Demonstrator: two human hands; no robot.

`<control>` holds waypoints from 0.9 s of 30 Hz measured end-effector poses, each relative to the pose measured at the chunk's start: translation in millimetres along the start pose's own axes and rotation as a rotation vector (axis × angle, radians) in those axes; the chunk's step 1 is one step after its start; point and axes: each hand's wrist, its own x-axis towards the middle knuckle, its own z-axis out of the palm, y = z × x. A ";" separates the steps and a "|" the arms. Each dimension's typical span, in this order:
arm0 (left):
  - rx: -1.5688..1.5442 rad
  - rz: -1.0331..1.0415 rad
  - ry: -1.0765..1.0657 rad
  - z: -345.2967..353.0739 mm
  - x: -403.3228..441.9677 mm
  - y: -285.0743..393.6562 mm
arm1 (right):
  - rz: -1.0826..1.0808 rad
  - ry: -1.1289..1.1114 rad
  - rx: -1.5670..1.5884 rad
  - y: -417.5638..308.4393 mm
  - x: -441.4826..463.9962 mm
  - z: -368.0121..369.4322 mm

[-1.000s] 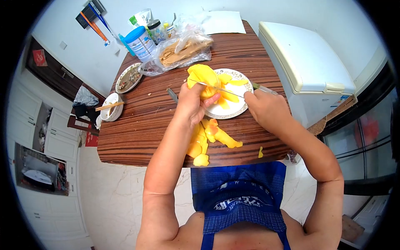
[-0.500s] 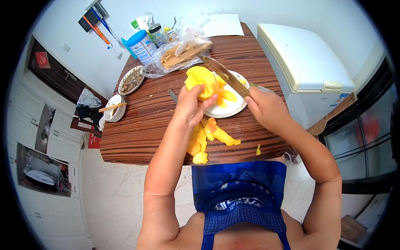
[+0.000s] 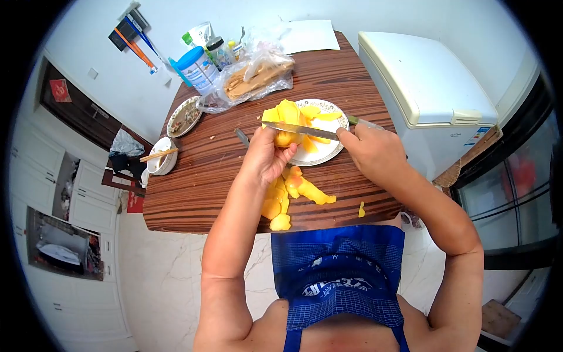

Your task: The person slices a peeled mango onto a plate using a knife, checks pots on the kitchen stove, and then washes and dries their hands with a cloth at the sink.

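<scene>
Holding a long steel knife [image 3: 302, 128] in the right hand [image 3: 372, 151] and a rounded, peeled yellow fruit [image 3: 290, 111] in the left hand [image 3: 267, 155], at the left edge of a round white plate [image 3: 327, 154], best slicing lightly, away from the left hand.

On my remote feed, I see a white wall [image 3: 375, 14] beyond the left hand [image 3: 265, 155] and right hand [image 3: 375, 151]. Beneath both is a striped dark-brown table [image 3: 193, 199]. Right of the right hand stand a white chest freezer [image 3: 428, 70] and dark-framed glass panels [image 3: 492, 205]. Far left of the left hand are a dark door [image 3: 76, 123] and white cabinets [image 3: 88, 188]. Pale, veined floor [image 3: 158, 276] shows nearer me than the hands, brightly lit.
</scene>
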 end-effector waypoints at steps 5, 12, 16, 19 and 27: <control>0.011 0.000 -0.022 -1.9 0.7 -4.0 | 0.028 -0.073 -0.009 -0.9 -0.2 2.7; -0.015 0.000 0.090 2.3 1.0 -6.8 | 0.042 -0.109 -0.018 -4.6 0.3 13.9; -0.013 0.003 0.037 -3.8 2.0 -8.6 | 0.080 -0.177 0.014 -9.9 3.3 14.2; 0.002 0.031 0.053 -4.9 2.2 -9.8 | 0.085 -0.183 0.020 -12.2 5.4 17.9; -0.035 0.118 0.159 3.3 0.9 -13.2 | 0.139 -0.182 0.015 -19.1 14.0 24.8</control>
